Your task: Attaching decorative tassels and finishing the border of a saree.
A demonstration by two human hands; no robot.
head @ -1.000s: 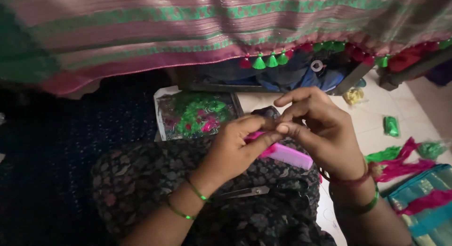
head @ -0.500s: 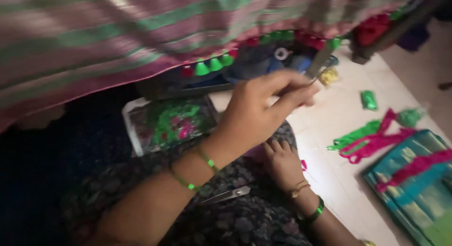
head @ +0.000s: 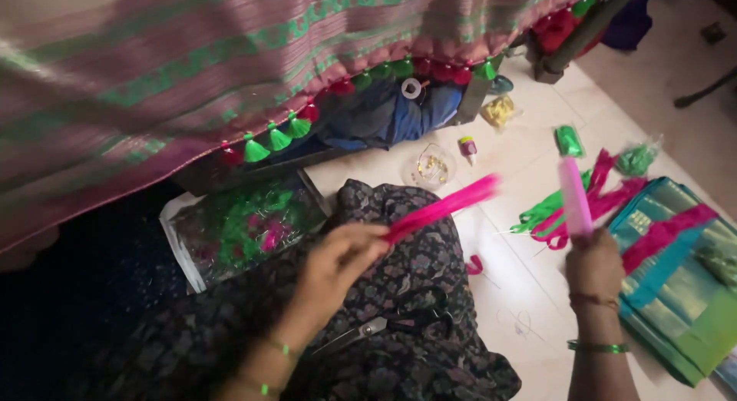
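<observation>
Now, a bundle of bright pink thread (head: 444,207) is seen stretched out over the lap, blurred along its length, running up and to the right from the left hand (head: 338,266). One end is pinched between the fingers of that hand, which is closed on it. The right hand (head: 595,266) is closed round the lower end of a pink stick (head: 575,195), which is held upright above the floor; what sort of tool it is cannot be told through the blur. Green bangles are worn on both wrists.

Scissors (head: 384,324) are laid on the dark patterned cloth (head: 430,286) over the lap, just below the left hand and not touched by it. Above everything, a striped pink and green fabric (head: 230,78) is hung across the top, and its edge is trimmed with green and red tassels (head: 269,141). Part of the floor behind is hidden by it.

On the pale floor (head: 530,293), loose green and pink strips (head: 568,209) are scattered just beyond the stick, and a folded teal and pink cloth (head: 675,270) is spread at the right, near the right hand. A small bottle (head: 467,149) with a red top is stood near a round clear dish (head: 428,167); something small and yellowish is held in the dish. To the left of the lap, a clear-covered tray (head: 242,224) is filled with green and pink bits, packed too closely to be told apart.
</observation>
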